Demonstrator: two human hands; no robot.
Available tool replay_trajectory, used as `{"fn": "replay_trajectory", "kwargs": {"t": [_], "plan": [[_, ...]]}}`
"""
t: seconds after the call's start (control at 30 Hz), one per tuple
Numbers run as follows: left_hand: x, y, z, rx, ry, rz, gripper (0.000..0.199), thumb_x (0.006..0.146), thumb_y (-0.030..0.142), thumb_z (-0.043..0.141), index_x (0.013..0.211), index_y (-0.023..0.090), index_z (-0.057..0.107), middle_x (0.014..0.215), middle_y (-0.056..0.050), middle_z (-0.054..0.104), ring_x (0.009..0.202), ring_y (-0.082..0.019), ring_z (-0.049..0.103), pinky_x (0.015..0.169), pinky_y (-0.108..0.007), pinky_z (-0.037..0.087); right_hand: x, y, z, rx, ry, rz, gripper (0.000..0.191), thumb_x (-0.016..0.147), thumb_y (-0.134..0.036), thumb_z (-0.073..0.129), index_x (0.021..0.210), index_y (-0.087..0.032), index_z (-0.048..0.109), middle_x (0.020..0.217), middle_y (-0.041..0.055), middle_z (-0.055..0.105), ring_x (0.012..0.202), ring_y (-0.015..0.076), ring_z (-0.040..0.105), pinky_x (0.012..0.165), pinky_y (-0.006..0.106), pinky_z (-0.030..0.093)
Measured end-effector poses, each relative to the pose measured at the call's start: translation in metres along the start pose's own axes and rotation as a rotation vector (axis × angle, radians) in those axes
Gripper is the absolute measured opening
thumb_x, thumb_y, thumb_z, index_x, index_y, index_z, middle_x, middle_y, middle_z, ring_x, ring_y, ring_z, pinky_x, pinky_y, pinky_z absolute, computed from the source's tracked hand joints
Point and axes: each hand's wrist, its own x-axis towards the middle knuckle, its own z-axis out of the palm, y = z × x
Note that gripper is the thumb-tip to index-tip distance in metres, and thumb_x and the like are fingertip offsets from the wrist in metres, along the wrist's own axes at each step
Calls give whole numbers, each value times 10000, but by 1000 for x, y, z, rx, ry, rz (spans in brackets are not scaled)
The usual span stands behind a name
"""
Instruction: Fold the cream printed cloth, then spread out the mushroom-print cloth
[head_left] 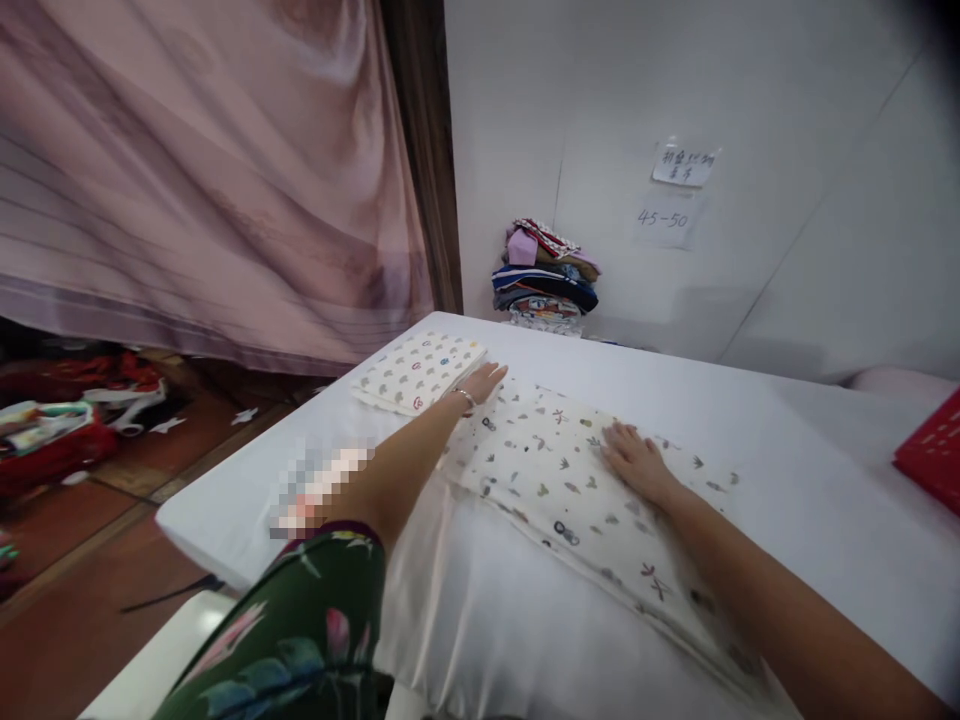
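A white cloth with small grey, green and brown prints lies spread in a long folded strip on the white table, its near end hanging toward me at the lower right. My right hand rests flat on its upper middle, fingers stretched out. At the cloth's far left end is my left hand, a bracelet on its wrist, fingers extended and palm down. Just left of that hand sits a folded white cloth with grey, red and blue motifs.
The white-covered table reaches to a pale wall with paper signs. A stack of folded clothes stands behind its far edge. At right is a red object. A pink curtain hangs at left above a cluttered floor.
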Motion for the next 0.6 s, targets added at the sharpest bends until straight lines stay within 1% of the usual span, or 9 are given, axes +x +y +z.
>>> {"fn": "replay_trajectory", "kwargs": {"t": [0.03, 0.1, 0.17, 0.2, 0.27, 0.33, 0.4, 0.5, 0.6], "plan": [[-14, -7, -4, -5, 0, -31, 596, 923, 458, 131, 1346, 135, 401, 1424, -109, 382, 1301, -202, 369, 1059, -328, 305, -5, 3, -3, 21, 35, 7, 624, 910, -532, 237, 1420, -177, 302, 1505, 69, 156, 1390, 244, 104, 1107, 512, 110], [-47, -19, -8, -20, -25, -119, 635, 899, 537, 183, 1333, 140, 420, 1388, -106, 435, 1254, -221, 432, 1027, -331, 350, -21, 15, -7, 36, 127, 21, 608, 906, -517, 253, 1409, -182, 322, 1497, 70, 197, 1389, 241, 117, 1107, 514, 114], [-80, -29, -5, -42, -50, -227, 633, 862, 580, 283, 1302, 159, 458, 1324, -100, 510, 1181, -237, 504, 976, -338, 400, -40, 36, -9, 27, 210, 50, 593, 888, -506, 307, 1382, -185, 369, 1476, 78, 266, 1381, 254, 153, 1101, 528, 133], [-95, -32, -2, -53, -62, -272, 607, 852, 571, 321, 1286, 174, 473, 1291, -88, 542, 1149, -235, 529, 954, -337, 416, -51, 48, -9, 27, 247, 80, 583, 874, -495, 344, 1366, -185, 394, 1461, 85, 301, 1375, 264, 176, 1096, 532, 153], [-118, -36, 5, -52, -56, -305, 560, 841, 529, 373, 1271, 188, 484, 1266, -70, 565, 1127, -222, 544, 948, -322, 419, -75, 73, -11, 56, 320, 178, 571, 841, -455, 421, 1334, -169, 436, 1434, 105, 352, 1359, 282, 221, 1085, 512, 218], [-130, -34, 12, -8, -12, -265, 575, 836, 511, 389, 1287, 163, 470, 1298, -84, 537, 1161, -225, 517, 975, -318, 399, -102, 91, -17, 145, 374, 315, 569, 808, -411, 481, 1314, -153, 460, 1409, 120, 388, 1323, 299, 300, 1060, 468, 303], [-136, -26, 17, 67, 60, -187, 595, 841, 512, 372, 1295, 138, 464, 1344, -103, 487, 1219, -242, 461, 1015, -337, 365, -131, 98, -26, 319, 405, 466, 582, 791, -388, 517, 1322, -160, 451, 1382, 120, 426, 1246, 304, 416, 1008, 434, 389], [-142, -10, 21, 169, 112, -64, 576, 837, 498, 376, 1289, 153, 471, 1386, -98, 438, 1281, -258, 382, 1051, -392, 320, -170, 88, -38, 745, 392, 629, 636, 803, -379, 526, 1379, -172, 352, 1361, 130, 444, 1083, 265, 563, 861, 383, 514], [-152, 6, 25, 242, 160, 8, 555, 827, 470, 400, 1277, 156, 478, 1411, -107, 400, 1320, -275, 316, 1062, -467, 281, -199, 69, -40, 1114, 332, 684, 696, 803, -355, 562, 1400, -148, 271, 1317, 165, 473, 953, 228, 631, 745, 341, 565]]}}
